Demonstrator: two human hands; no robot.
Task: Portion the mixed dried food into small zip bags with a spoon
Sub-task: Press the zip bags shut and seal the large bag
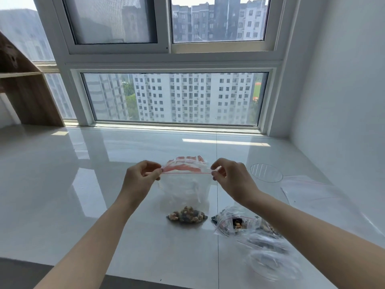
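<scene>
Bag point(185, 190) — clear, mix point(186, 214) at bottom — pinched by left hand point(141, 176) and right hand point(231, 176).

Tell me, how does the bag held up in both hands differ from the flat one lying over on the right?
The held bag hangs upright, pinched at its top corners by the left hand and right hand; the flat bag lies untouched on the white surface. The held bag has mixed dried food at its bottom; the flat bag looks empty. Both are clear with a red zip line.
</scene>
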